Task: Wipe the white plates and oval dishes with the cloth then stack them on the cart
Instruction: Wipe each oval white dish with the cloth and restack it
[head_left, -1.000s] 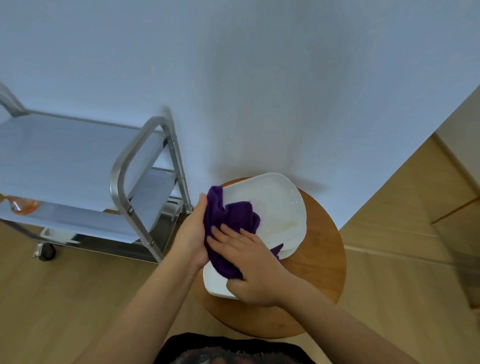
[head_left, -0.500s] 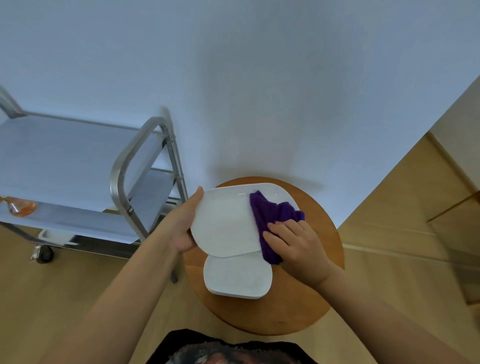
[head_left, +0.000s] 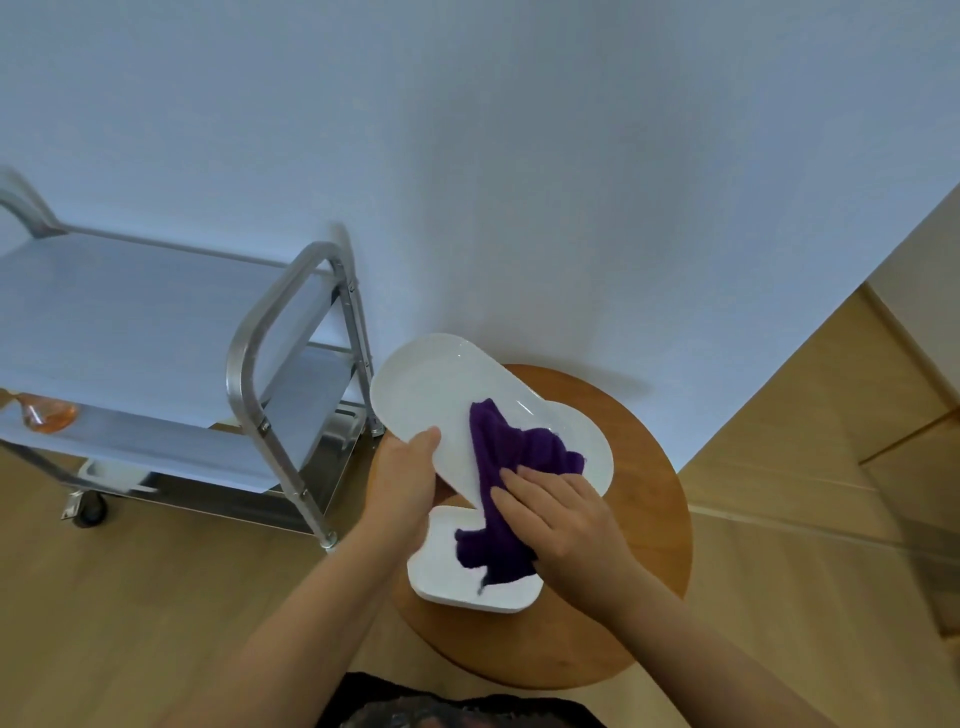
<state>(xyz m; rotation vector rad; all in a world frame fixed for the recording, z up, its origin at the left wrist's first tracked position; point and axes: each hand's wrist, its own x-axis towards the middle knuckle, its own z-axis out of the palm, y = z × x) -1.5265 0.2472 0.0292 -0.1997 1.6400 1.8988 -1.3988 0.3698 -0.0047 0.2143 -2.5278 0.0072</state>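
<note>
The round wooden surface carries a white rounded-square ceramic plate near its left edge.

Round wooden stool on wood floor, pale blue wall behind, orange translucent object at left edge, beige cabinet at right, dark garment at bottom edge.
</note>
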